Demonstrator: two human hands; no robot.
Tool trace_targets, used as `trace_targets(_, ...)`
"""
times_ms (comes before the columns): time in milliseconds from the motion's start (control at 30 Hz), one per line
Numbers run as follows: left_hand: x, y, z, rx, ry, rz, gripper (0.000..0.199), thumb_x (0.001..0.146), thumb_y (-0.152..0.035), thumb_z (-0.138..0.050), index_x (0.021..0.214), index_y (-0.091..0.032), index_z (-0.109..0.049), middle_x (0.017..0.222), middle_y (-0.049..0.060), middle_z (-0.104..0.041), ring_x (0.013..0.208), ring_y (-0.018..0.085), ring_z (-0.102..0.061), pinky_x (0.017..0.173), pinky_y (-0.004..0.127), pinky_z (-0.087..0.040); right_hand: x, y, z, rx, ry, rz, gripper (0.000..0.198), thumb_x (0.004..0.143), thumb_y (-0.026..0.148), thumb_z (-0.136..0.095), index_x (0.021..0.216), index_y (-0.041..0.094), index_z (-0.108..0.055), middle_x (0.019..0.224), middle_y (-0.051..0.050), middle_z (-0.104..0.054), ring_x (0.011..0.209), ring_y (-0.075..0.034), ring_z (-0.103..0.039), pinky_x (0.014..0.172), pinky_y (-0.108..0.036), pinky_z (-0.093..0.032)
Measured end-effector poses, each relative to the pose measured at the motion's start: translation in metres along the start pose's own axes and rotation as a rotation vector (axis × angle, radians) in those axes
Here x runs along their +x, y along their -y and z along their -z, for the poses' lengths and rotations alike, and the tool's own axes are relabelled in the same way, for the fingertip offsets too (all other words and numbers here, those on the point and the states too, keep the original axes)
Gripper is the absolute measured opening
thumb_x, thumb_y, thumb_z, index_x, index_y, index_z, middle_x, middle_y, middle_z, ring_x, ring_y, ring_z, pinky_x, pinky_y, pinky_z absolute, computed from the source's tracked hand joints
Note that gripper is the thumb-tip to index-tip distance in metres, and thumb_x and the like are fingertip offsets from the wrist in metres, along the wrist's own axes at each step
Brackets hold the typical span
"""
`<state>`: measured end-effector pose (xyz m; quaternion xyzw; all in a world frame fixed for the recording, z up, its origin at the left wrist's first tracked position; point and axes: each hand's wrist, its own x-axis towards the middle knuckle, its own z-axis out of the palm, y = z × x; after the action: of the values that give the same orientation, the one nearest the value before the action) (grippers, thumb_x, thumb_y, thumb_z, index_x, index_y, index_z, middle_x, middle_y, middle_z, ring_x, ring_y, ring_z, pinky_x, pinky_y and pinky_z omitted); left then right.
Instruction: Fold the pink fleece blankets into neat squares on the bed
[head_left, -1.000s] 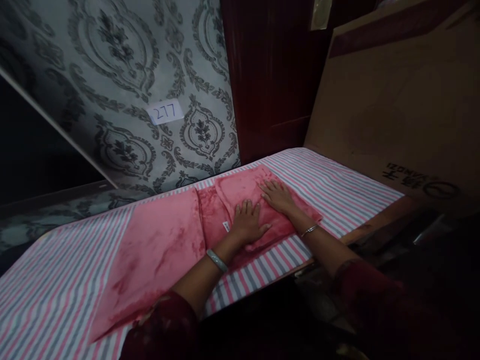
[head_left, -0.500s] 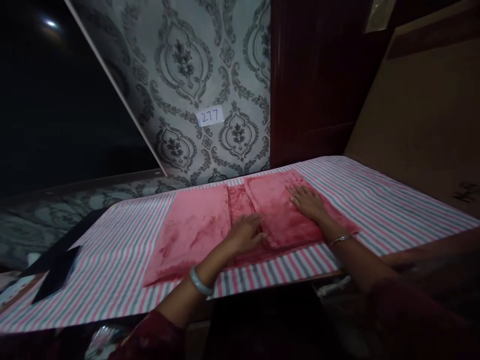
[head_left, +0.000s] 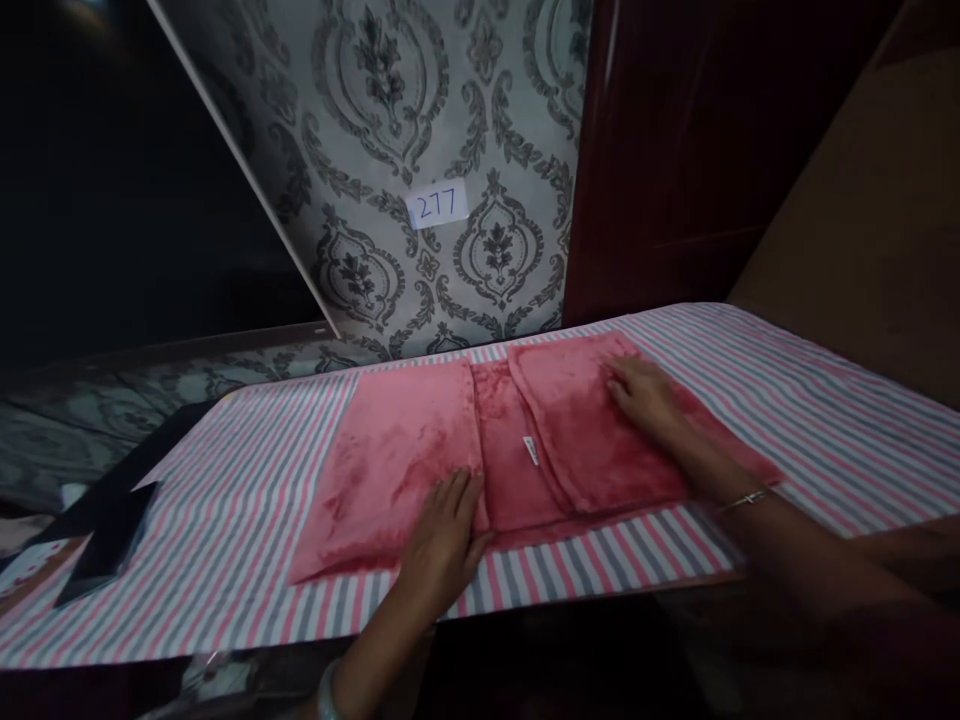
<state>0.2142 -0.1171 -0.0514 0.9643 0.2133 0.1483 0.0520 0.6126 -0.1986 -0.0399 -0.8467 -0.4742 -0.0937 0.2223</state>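
A pink plush cloth [head_left: 405,430] lies on a striped cover, with its left and right sides folded inward and a strip of its middle showing between them. On that strip is a small white label [head_left: 531,450]. My left hand [head_left: 442,540] rests on the near edge of the left fold, fingers stretched out and thumb apart. Over on the right fold, my right hand [head_left: 645,398] touches the plush near its far right side, fingers slightly bent. Neither hand shows anything gripped.
The pink, grey and white striped cover [head_left: 247,520] spreads over the table. A dark flat device [head_left: 112,545] lies at the left. Behind are a patterned wall with a "277" paper [head_left: 438,204], a large dark screen [head_left: 142,200] and a dark red panel [head_left: 667,150].
My left hand has moved left and nearer, from the middle strip onto the left fold, exposing the white label. My right hand stays on the right fold, its fingers more bent. The view has shifted.
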Motion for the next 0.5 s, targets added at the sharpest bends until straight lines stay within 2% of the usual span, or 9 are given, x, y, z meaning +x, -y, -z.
trace_targets(67,-0.001,0.002,-0.003,-0.011,-0.034,-0.017,0.065,0.094,-0.028,-0.057,0.155,-0.018,-0.039,0.156,0.018,-0.047,0.147,0.032,-0.041,0.118,0.056,-0.039,0.010,0.037,0.003,0.144,-0.058,0.080,0.056,0.095,0.025,-0.037,0.148,0.018,-0.055,0.145,-0.012,-0.058,0.134,-0.032,-0.051,0.114,-0.051,-0.039)
trace_targets(100,-0.002,0.003,-0.003,-0.021,-0.046,-0.028,0.065,0.094,-0.027,-0.057,0.155,-0.019,-0.038,0.156,0.017,-0.048,0.147,0.031,-0.042,0.118,0.056,-0.040,0.015,0.059,0.002,0.228,-0.019,0.117,0.057,0.094,0.024,-0.039,0.149,0.018,-0.053,0.143,-0.011,-0.060,0.127,-0.031,-0.057,0.109,-0.049,-0.045)
trace_targets(200,-0.005,0.007,-0.003,-0.056,-0.077,-0.050,0.064,0.095,-0.026,-0.056,0.155,-0.021,-0.037,0.153,0.016,-0.052,0.143,0.030,-0.048,0.115,0.053,-0.044,0.030,0.130,-0.008,0.450,0.240,0.123,0.061,0.093,0.023,-0.046,0.154,0.019,-0.044,0.129,-0.009,-0.069,0.099,-0.023,-0.069,0.091,-0.037,-0.056)
trace_targets(300,-0.006,0.008,-0.009,-0.053,-0.116,-0.045,0.064,0.094,-0.023,-0.055,0.155,-0.018,-0.036,0.149,0.018,-0.056,0.139,0.030,-0.053,0.111,0.052,-0.049,0.044,0.184,-0.023,0.532,0.511,-0.008,0.069,0.095,0.025,-0.050,0.161,0.020,-0.029,0.099,-0.005,-0.075,0.077,-0.020,-0.072,0.074,-0.032,-0.059)
trace_targets(367,-0.006,0.008,-0.018,-0.025,-0.157,-0.034,0.065,0.091,-0.018,-0.056,0.153,-0.017,-0.038,0.148,0.019,-0.056,0.138,0.031,-0.053,0.110,0.055,-0.050,0.053,0.205,-0.033,0.532,0.569,-0.059,0.072,0.096,0.027,-0.051,0.162,0.021,-0.024,0.092,-0.005,-0.075,0.068,-0.020,-0.071,0.065,-0.031,-0.059)
trace_targets(433,-0.007,0.007,-0.027,-0.006,-0.206,-0.005,0.064,0.089,-0.013,-0.057,0.151,-0.016,-0.041,0.150,0.020,-0.054,0.140,0.033,-0.051,0.110,0.057,-0.049,0.062,0.217,-0.044,0.519,0.556,-0.084,0.072,0.096,0.030,-0.051,0.162,0.021,-0.025,0.103,-0.009,-0.075,0.069,-0.022,-0.073,0.062,-0.032,-0.059)
trace_targets(500,-0.009,0.009,-0.033,-0.014,-0.237,0.025,0.065,0.087,-0.014,-0.060,0.150,-0.016,-0.042,0.151,0.021,-0.052,0.140,0.035,-0.050,0.110,0.059,-0.048,0.070,0.222,-0.053,0.500,0.523,-0.104,0.072,0.096,0.033,-0.052,0.162,0.020,-0.027,0.118,-0.013,-0.072,0.079,-0.025,-0.074,0.066,-0.034,-0.060)
